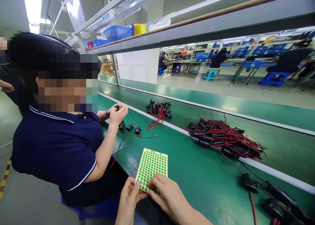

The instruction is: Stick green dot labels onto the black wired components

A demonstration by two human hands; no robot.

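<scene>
A pale yellow sticker sheet covered in rows of small green dots is tilted over the table's near edge. My left hand grips its lower left corner, thumb on top. Across the lower part of the sheet lies my right hand, with thumb and bent fingers closed at the bottom edge; whether a loose dot is between the fingertips is hidden. To the right of the sheet, black round connectors with red and black wires lie near the table's right side.
A co-worker sits close on my left, handling a black part above several wired connectors. A large heap of red-wired connectors and a smaller pile lie along the metal strip. An overhead shelf holds a blue basket.
</scene>
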